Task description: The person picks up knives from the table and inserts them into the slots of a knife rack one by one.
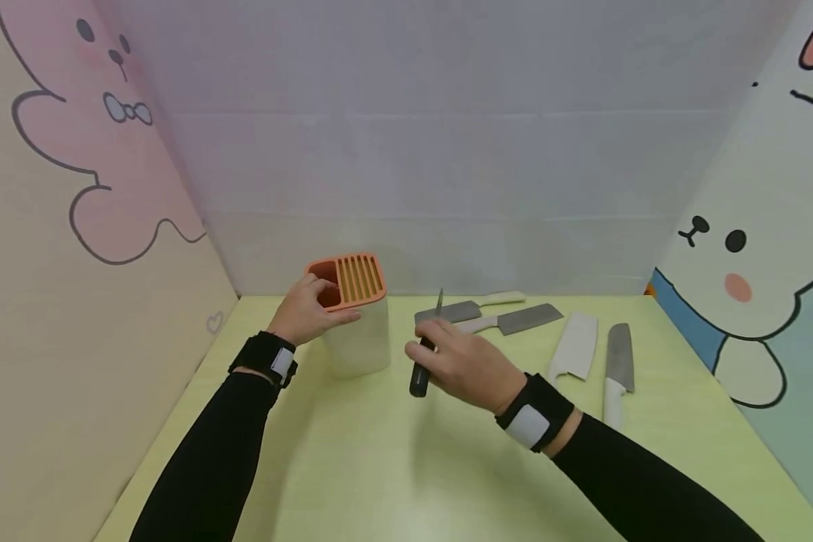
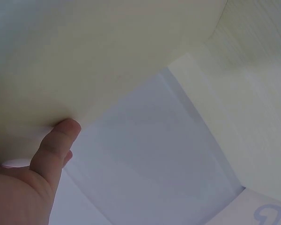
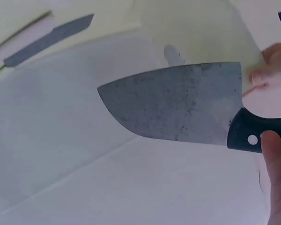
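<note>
My left hand (image 1: 308, 312) holds the knife holder (image 1: 357, 348), a whitish box with an orange top, by its upper left part. The fingers reach into the large opening beside the slotted half, while the thumb (image 2: 61, 140) presses on the outer wall in the left wrist view. To the right of the holder, my right hand (image 1: 470, 363) grips a kitchen knife by its black handle (image 1: 419, 379), raised above the table. Its broad, stained grey blade (image 3: 173, 105) shows side-on in the right wrist view, but almost edge-on and pointing up in the head view.
Behind the right hand lie two pale-handled knives, one with its blade (image 1: 531, 318) pointing right, the other with its blade (image 1: 447, 311) pointing left. Farther right lie a white cleaver (image 1: 578, 345) and a white-handled knife (image 1: 620, 357). Walls enclose the yellow table (image 1: 352, 459) behind and at both sides.
</note>
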A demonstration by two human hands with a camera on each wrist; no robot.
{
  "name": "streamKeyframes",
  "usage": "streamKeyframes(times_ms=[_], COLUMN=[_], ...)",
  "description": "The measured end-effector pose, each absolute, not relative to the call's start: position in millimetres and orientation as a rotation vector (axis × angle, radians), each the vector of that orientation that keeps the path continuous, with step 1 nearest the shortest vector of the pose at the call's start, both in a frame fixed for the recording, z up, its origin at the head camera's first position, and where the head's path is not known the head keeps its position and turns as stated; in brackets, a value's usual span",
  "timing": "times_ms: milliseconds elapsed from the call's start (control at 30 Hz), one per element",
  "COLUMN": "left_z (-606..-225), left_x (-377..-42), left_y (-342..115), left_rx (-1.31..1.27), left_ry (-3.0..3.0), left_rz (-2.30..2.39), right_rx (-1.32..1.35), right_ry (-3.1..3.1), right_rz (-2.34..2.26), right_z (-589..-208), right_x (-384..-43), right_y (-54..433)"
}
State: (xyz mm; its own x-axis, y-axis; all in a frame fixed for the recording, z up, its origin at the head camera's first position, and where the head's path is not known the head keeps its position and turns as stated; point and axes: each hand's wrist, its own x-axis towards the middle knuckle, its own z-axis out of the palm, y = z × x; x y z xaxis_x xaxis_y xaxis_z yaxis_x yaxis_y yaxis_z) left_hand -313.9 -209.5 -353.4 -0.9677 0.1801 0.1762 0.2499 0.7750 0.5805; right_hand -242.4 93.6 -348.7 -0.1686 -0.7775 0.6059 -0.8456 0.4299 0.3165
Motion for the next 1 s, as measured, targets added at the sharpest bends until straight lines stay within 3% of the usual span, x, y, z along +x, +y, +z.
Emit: streamKeyframes(times_ms=[333,533,1000], left_z=[-353.5,-356.1,-352.4], left_x=[-313.8,-316.3,-314.4], left_y=[-208.9,-209.1,-206.2], left_rx=[-0.350,-0.349,-0.323], left_ry=[-2.854,-2.833,-2.836], left_rz=[-0.918,-0.946,-0.952], right_rx=[1.263,1.144,1.050], right_ry=[-2.036,-2.038,-1.866], right_rz=[0.196,0.539,0.956], right_z=[-294.1,-275.0,-229.1], right_x=[-264.2,-283.9,-307.6], right_y=[123.7,132.9,98.0])
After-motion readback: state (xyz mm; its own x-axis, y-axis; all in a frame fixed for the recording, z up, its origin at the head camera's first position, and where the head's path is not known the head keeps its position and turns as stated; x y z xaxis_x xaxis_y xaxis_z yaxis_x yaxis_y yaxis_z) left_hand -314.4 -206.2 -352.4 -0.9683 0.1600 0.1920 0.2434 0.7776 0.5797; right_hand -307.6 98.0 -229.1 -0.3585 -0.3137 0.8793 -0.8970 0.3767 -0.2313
